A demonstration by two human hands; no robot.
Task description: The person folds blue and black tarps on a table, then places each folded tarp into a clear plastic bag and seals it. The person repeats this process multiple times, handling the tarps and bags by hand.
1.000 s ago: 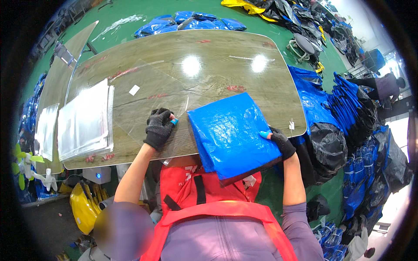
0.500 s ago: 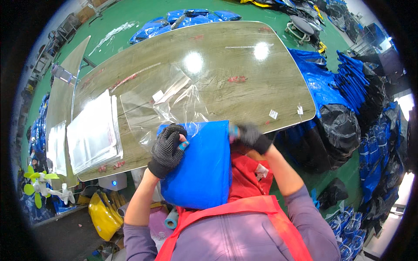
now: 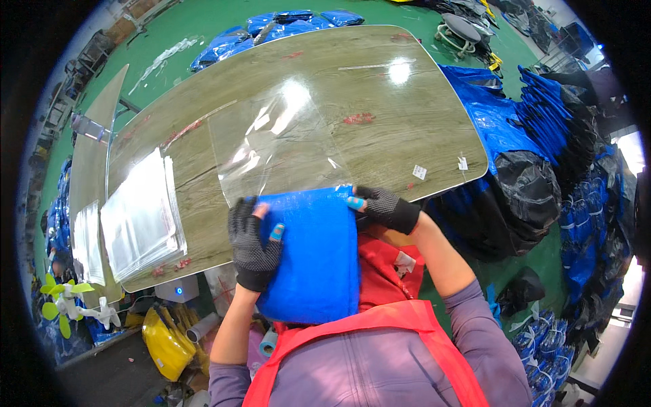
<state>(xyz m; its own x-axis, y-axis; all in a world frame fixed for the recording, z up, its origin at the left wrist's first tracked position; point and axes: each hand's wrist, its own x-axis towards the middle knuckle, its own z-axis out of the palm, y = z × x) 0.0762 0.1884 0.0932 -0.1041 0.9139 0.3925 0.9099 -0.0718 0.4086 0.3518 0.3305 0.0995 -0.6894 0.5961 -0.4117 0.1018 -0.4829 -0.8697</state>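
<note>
A folded blue plastic sheet (image 3: pixel 308 258) lies over the table's near edge, against my red apron. Beyond it a clear plastic bag (image 3: pixel 278 146) is spread on the table, its near edge meeting the sheet's top edge. My left hand (image 3: pixel 255 245), in a black dotted glove with bare fingertips, holds the sheet's left edge, thumb on top. At the top right corner my right hand (image 3: pixel 385 209), gloved alike, grips the sheet with its thumb over the edge; its other fingers are partly hidden. Blue tape wraps both thumbs.
A stack of clear bags (image 3: pixel 141 214) lies on the left of the wood-grain table (image 3: pixel 400 108). Small white labels (image 3: pixel 420 172) are near its right edge. Blue and black bundles (image 3: pixel 525 190) are heaped at the right. A green fan (image 3: pixel 62 302) stands at lower left.
The clear bag now lies flatter and farther right, beyond the sheet. My left hand has opened from a curl to longer fingers along the left edge; my right hand has come onto the corner.
</note>
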